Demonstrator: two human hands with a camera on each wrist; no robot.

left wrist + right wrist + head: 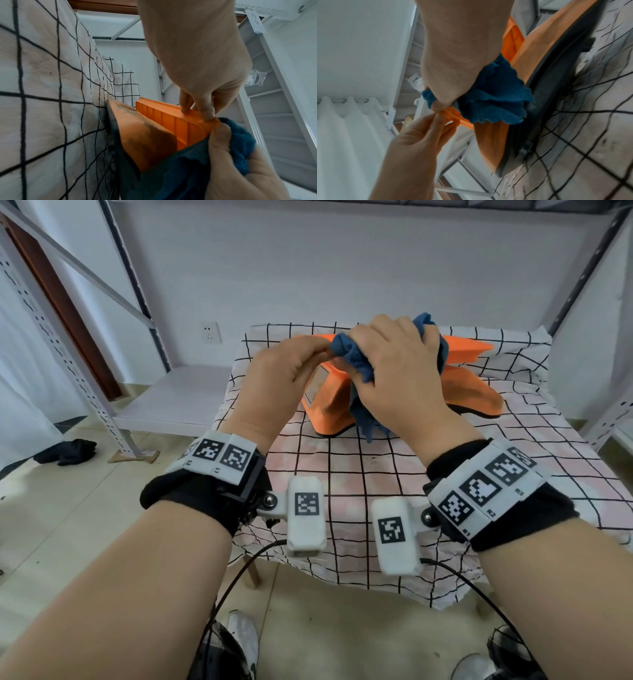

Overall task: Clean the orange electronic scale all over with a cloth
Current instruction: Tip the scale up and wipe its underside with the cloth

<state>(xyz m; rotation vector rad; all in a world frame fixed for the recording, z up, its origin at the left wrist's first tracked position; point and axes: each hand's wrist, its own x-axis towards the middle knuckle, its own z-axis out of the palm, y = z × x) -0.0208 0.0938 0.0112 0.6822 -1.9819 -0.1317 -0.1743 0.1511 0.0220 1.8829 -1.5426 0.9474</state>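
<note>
Both my hands are up at the orange electronic scale [329, 402], which sits on the desk [376, 474] under a black-checked white sheet, toward its far side. My left hand [284, 378] pinches the near corner of the scale's weighing tray [171, 119] between thumb and fingertips, and the tray stands lifted clear of the body below it. My right hand [397, 368] is curled round a bunched blue cloth [356, 354], pressing it against the tray's edge right beside my left fingertips [208, 115]. Loose folds of the cloth hang down over the scale's body. From the left wrist view, the ribbed underside of the tray shows, and the body beneath it looks smudged with dark grime.
</note>
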